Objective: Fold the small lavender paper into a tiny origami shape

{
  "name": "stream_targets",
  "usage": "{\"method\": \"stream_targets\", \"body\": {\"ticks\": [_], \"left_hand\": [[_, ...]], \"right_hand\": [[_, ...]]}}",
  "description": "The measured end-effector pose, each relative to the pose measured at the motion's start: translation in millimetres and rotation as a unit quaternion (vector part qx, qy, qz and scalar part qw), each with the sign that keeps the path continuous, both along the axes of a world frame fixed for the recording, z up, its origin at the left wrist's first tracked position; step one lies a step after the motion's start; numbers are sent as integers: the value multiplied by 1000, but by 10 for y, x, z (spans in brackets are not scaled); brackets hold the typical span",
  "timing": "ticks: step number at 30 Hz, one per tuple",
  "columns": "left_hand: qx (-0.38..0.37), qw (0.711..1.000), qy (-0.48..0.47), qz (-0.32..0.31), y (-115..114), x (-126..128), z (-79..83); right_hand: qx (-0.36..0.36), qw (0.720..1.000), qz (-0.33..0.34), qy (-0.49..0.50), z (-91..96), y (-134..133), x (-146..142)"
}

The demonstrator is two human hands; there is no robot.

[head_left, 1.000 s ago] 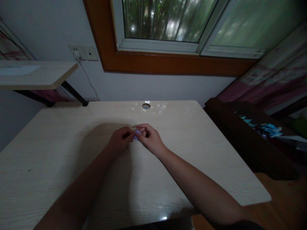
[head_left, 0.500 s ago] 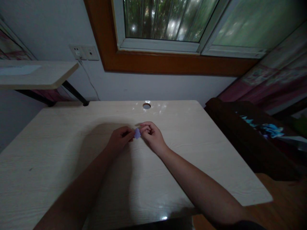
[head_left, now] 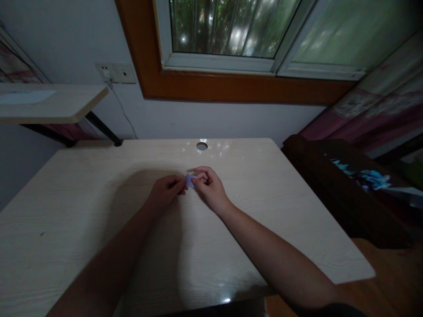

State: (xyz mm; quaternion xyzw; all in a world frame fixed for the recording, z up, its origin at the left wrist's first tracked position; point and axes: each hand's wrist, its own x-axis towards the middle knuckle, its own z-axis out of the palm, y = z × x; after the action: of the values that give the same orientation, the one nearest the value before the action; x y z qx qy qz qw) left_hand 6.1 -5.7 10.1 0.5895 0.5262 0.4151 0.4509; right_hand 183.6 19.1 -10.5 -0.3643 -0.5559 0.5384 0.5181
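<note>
A small piece of purple paper (head_left: 189,180) is pinched between my two hands, near the middle of the desk. My left hand (head_left: 167,188) closes on its left edge with thumb and forefinger. On the other side, my right hand (head_left: 210,185) grips the right edge, with the thumb in front and the other fingers curled. Fingertips cover parts of the paper, so its full folded shape cannot be made out.
The pale wooden desk (head_left: 247,229) has a round cable hole (head_left: 202,146) at its back edge. A raised shelf (head_left: 49,108) on black legs stands at the left. Dark wooden furniture (head_left: 317,189) with blue items (head_left: 373,179) is at the right, below a curtain (head_left: 357,105).
The purple paper has turned a little, and its right side now lies under my right thumb. My right fingers have shifted slightly; my left hand stays nearly still.
</note>
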Motion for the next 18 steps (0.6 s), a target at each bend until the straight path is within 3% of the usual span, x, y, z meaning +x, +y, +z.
{"method": "stream_targets", "body": {"ticks": [10, 18], "left_hand": [[-2, 999, 43, -13, 5, -24, -9], [13, 1000, -7, -21, 26, -27, -34]], "right_hand": [[15, 1000, -10, 6, -24, -4, 2], [35, 999, -3, -18, -12, -12, 28]]}}
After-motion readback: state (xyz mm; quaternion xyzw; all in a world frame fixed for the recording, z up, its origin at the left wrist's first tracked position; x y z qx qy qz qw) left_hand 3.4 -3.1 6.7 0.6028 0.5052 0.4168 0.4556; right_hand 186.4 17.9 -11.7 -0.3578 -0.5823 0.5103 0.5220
